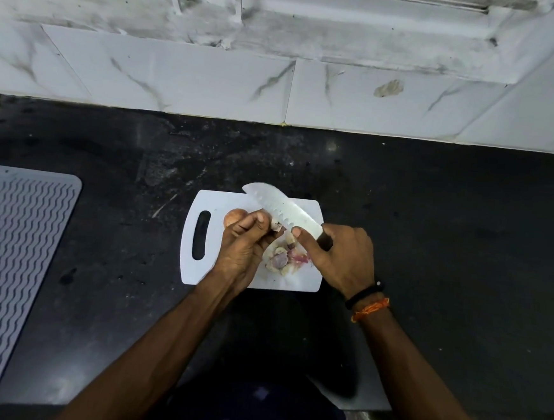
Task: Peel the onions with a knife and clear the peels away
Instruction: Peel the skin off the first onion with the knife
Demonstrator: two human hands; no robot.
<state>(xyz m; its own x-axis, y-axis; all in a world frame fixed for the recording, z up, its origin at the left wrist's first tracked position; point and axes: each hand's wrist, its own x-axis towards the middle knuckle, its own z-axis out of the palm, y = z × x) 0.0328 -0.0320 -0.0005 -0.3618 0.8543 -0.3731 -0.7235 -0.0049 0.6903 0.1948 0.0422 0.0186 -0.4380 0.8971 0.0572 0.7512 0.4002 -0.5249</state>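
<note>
Your white plastic cutting board (213,201) with its slot handle lies on the black stone counter (435,205), with bare counter on every side; its 12 o'clock edge sits well short of the white marble-tiled wall (180,76). At 9 o'clock, well apart, lies one grey ribbed drying mat (10,255).

Your left hand (244,243) curls round one small onion (276,226) above the board's middle. Your right hand (341,254) is clamped on the dark handle of one pale scalloped knife (282,208), whose blade points toward 10 o'clock, past the board's far edge, and touches the held onion.

One unpeeled brown onion (233,218) rests on the board at 9 o'clock of your left fingers. One heap of pinkish peels (285,258) lies between your hands.
</note>
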